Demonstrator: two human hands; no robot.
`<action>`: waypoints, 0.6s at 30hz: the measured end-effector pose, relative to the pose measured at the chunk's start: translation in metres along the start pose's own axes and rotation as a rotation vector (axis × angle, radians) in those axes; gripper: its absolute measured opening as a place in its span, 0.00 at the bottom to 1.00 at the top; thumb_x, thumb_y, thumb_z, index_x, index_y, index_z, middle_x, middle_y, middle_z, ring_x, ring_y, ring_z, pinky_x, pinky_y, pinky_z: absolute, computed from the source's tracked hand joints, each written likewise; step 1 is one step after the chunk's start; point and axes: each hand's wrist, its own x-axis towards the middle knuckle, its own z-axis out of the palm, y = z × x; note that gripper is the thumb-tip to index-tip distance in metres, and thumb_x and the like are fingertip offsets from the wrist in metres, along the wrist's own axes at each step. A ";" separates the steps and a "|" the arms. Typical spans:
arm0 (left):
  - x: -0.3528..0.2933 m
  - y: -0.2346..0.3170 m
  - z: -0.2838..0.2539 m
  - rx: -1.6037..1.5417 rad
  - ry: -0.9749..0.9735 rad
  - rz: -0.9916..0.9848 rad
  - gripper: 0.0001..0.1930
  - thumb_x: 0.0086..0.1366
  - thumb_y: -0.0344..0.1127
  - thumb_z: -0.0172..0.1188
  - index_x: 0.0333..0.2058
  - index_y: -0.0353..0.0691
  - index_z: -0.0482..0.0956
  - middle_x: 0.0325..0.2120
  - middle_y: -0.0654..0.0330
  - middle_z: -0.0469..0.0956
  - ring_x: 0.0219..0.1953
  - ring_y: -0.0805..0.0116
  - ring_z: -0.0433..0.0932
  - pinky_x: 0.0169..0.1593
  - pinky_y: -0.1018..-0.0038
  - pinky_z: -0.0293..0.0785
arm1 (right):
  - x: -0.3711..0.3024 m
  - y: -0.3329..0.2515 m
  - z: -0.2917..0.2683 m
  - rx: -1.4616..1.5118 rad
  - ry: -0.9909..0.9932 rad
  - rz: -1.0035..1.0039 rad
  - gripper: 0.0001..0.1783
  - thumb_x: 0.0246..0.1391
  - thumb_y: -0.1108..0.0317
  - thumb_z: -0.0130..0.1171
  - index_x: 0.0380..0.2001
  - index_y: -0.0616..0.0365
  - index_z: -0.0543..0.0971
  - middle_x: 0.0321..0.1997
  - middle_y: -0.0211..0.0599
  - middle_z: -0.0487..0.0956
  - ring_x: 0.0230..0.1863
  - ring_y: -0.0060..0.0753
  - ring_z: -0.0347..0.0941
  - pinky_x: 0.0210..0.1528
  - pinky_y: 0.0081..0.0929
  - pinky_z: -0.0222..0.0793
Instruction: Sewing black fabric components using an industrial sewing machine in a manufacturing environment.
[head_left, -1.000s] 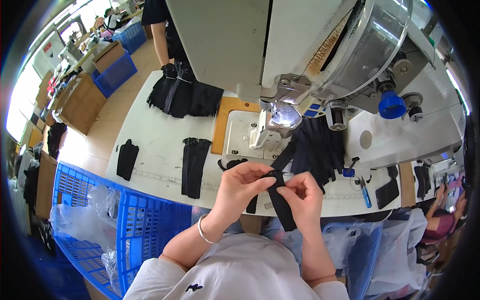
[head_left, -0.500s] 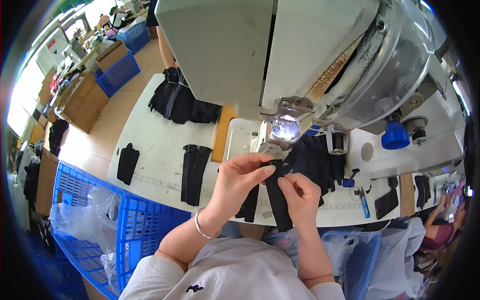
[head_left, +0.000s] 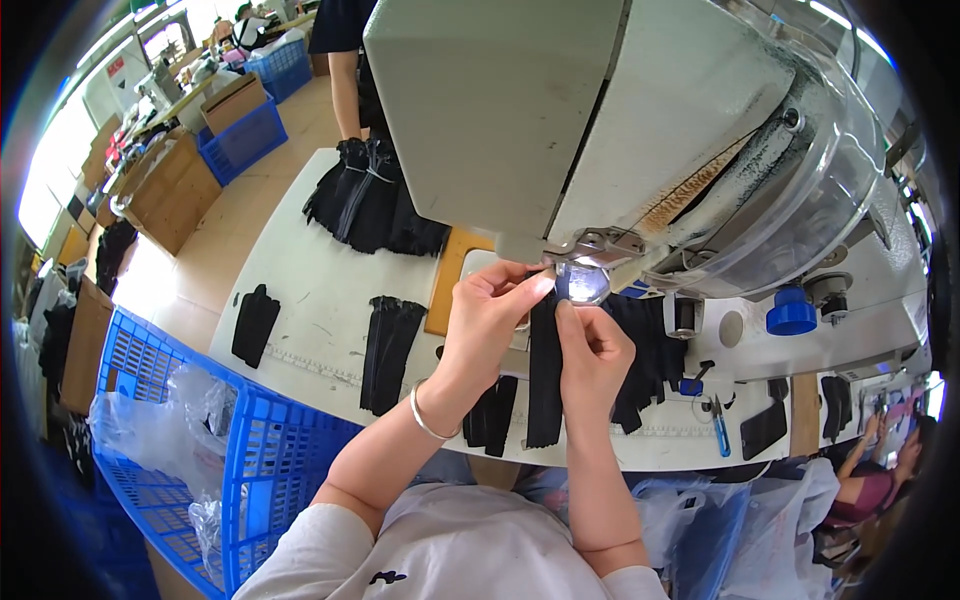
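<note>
Pinched between thumb and fingers, the upper end of a flat black strip that looks like a zipper is held by my left hand close to the lit needle area of a sewing machine. My right hand grips the strip's right edge just below, fingers curled. Its lower end hangs straight toward the table's front edge. More black strips lie by my left wrist, and a dark pile lies beyond my right hand. The needle itself is hidden.
Bundled black zippers and smaller stacks lie on the white table. Blue-handled snips and a dark phone-like slab are at right. A blue crate stands at the left edge. Another person's arm shows behind the machine.
Both hands have moved up and closer to the machine's lit needle area with the strip, which now hangs straighter. The whole view has shifted slightly.
</note>
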 end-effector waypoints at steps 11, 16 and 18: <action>-0.002 -0.007 0.004 -0.143 0.037 -0.040 0.07 0.60 0.31 0.60 0.37 0.37 0.78 0.25 0.72 0.75 0.24 0.85 0.68 0.30 0.85 0.63 | -0.002 0.004 0.006 -0.103 0.047 -0.115 0.09 0.54 0.71 0.62 0.25 0.65 0.77 0.16 0.18 0.67 0.21 0.07 0.56 0.22 0.12 0.51; -0.013 -0.013 0.011 -0.056 0.158 0.137 0.14 0.62 0.35 0.60 0.43 0.33 0.75 0.25 0.70 0.73 0.27 0.84 0.65 0.34 0.82 0.64 | -0.015 0.004 0.002 -0.152 0.016 -0.068 0.07 0.53 0.72 0.62 0.27 0.65 0.78 0.18 0.21 0.71 0.22 0.08 0.59 0.23 0.13 0.55; -0.031 -0.020 -0.004 0.223 0.089 0.260 0.13 0.60 0.29 0.61 0.42 0.33 0.73 0.27 0.68 0.74 0.28 0.84 0.69 0.33 0.84 0.67 | -0.028 0.006 -0.008 -0.165 -0.084 0.067 0.05 0.53 0.73 0.62 0.28 0.65 0.78 0.21 0.24 0.74 0.23 0.09 0.64 0.26 0.13 0.59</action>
